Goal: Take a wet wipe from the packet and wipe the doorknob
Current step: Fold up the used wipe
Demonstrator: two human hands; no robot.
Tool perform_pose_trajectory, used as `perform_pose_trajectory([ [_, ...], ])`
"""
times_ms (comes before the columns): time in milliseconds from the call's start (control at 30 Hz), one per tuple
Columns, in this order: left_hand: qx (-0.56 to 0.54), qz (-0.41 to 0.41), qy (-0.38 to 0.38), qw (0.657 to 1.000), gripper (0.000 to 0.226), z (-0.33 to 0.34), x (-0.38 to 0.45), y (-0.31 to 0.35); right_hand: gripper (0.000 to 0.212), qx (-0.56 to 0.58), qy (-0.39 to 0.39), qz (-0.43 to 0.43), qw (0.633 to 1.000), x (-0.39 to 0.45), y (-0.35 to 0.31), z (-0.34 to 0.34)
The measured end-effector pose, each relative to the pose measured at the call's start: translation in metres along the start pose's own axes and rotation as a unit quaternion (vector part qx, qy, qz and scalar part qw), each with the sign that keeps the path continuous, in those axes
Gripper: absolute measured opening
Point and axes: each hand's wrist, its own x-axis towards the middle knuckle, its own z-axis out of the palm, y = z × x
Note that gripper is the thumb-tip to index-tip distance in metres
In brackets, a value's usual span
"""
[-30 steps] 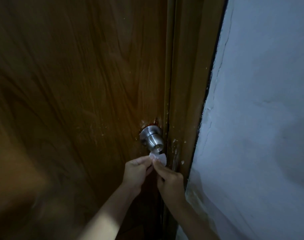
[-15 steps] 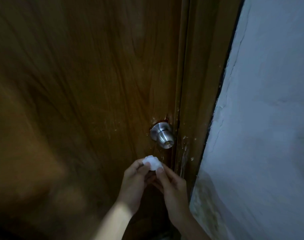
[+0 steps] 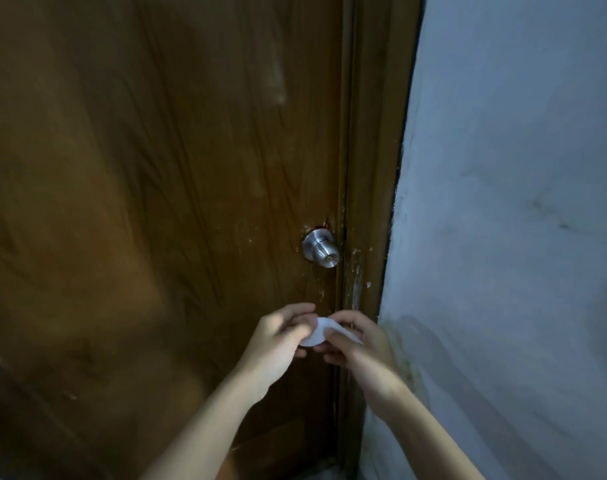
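A round silver doorknob [image 3: 321,249] sticks out of the brown wooden door [image 3: 163,202], close to its right edge. Below the knob, my left hand [image 3: 277,344] and my right hand [image 3: 360,344] meet and both pinch a small white wet wipe [image 3: 317,332] between their fingertips. The wipe is crumpled and partly covered by my fingers. It hangs well under the knob and does not touch it. No packet is in view.
A brown door frame [image 3: 374,168] runs down just right of the knob, with pale scuffs near the latch. A rough white wall [image 3: 520,220] fills the right side. The scene is dim.
The wipe was against the knob's underside a second ago. Both hands have since come down and away from the knob, still holding the wipe, and it now spreads wider between them.
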Motion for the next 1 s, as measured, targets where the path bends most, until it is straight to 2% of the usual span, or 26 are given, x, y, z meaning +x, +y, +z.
perform_pose_trajectory([
  [133,0.053,0.07,-0.023,0.996,0.02,-0.001,-0.046,0.007,0.011,0.006,0.018,-0.045,0.999,-0.045,-0.008,0.001],
  [367,0.062,0.097,-0.04,0.993,0.012,0.008,-0.121,0.005,0.007,0.06,0.033,-0.068,0.995,-0.133,-0.006,-0.012],
  [533,0.023,0.05,-0.079,0.995,0.012,0.04,-0.166,-0.001,0.009,0.091,0.078,-0.039,0.992,-0.194,-0.002,-0.04],
  [667,-0.015,0.03,-0.062,0.998,0.01,0.074,-0.189,-0.011,0.012,0.087,0.107,-0.031,0.99,-0.226,0.008,-0.065],
  [833,-0.037,-0.018,-0.064,0.997,0.008,0.142,-0.213,-0.032,0.014,0.077,0.16,0.0,0.984,-0.262,0.033,-0.117],
  [1000,-0.052,-0.063,-0.098,0.992,0.007,0.22,-0.231,-0.057,0.018,0.067,0.217,0.046,0.973,-0.297,0.061,-0.18],
])
